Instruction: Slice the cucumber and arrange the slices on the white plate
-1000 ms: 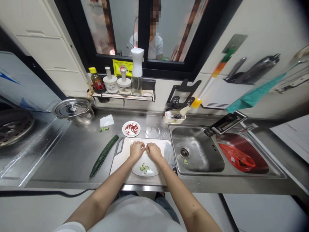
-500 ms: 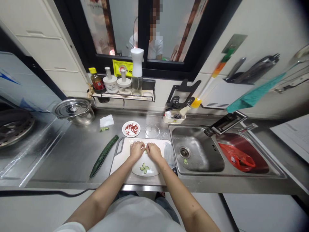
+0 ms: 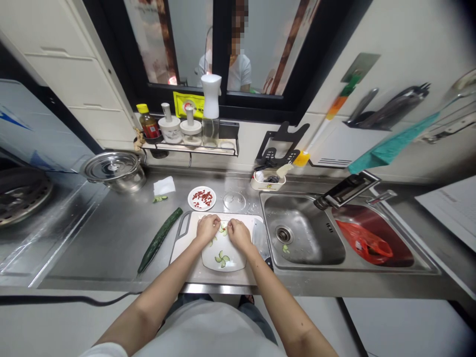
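Observation:
Over the far part of a white plate (image 3: 211,255), my left hand (image 3: 207,229) and my right hand (image 3: 239,234) bend inward from either side. Their fingers are closed together at the edges of a small ring of cucumber slices (image 3: 223,228); anything within the fingertips is too small to make out. Nearer my body, another group of cucumber slices (image 3: 222,259) forms a pinwheel on the plate. One more slice (image 3: 212,241) lies by my left hand. Beneath the plate is a white cutting board (image 3: 183,246) with a grey handle.
A cleaver (image 3: 261,237) rests at the board's right edge, beside the sink (image 3: 308,265). To the left lies a whole cucumber (image 3: 160,239). Behind the board stands a small plate of red pieces (image 3: 202,198). A lidded pot (image 3: 118,171) sits back left.
My hands have drawn slightly apart, the left one moving left and a little away from me. The ring of cucumber slices between them now shows.

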`<action>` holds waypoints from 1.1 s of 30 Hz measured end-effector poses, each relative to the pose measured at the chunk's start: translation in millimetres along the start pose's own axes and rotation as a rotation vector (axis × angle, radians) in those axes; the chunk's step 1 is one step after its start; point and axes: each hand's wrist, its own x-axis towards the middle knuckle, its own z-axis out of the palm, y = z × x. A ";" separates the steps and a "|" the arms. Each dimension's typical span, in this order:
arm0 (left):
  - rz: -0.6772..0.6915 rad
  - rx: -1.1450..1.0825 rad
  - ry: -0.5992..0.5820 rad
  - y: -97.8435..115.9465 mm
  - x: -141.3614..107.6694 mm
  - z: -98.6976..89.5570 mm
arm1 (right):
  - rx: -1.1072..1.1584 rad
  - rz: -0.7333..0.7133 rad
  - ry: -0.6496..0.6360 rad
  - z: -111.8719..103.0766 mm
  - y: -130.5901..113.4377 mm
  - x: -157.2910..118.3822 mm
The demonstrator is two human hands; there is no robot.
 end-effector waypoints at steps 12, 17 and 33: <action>-0.268 0.108 0.180 -69.1 57.1 -53.1 | 0.203 0.042 0.109 -8.9 5.6 -28.2; -0.298 0.246 0.126 -79.6 75.5 -60.3 | 0.218 0.023 0.126 -9.8 2.8 -32.0; -0.223 0.334 0.057 -81.0 88.7 -57.5 | 0.224 0.031 0.114 -8.9 3.6 -36.4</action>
